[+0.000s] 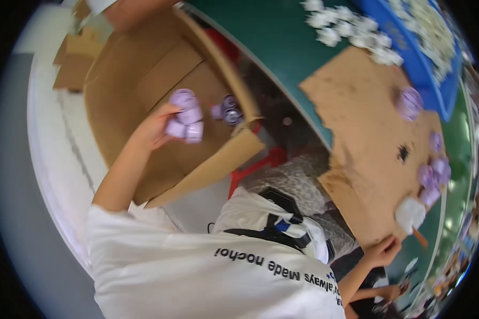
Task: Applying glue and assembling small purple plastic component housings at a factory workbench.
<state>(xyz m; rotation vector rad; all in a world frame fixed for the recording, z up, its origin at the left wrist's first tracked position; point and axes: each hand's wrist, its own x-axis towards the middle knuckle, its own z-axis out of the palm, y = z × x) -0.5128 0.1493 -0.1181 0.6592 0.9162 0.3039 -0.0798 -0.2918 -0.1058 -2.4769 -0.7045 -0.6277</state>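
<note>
My left hand (158, 126) is closed on several short, shiny lilac cylindrical pieces (189, 116) and holds them over a large open cardboard box (165, 69). More lilac pieces (230, 112) with dark ring-like ends lie inside the box, to the right of that hand. At the lower right my right hand (382, 252) rests by the table edge, its fingers curled with nothing visible in them. Just beyond it are a white block (410, 214) and a thin brown stick (420, 238). What the lilac pieces are exactly cannot be made out.
A flat cardboard sheet (367, 133) covers part of the green table (266, 32). Lilac pieces (435, 174) lie along its right side. White pieces (351, 26) sit beside a blue tray (442, 98). Another person's arm (135, 10) reaches in above the box; other hands (391, 292) work lower right.
</note>
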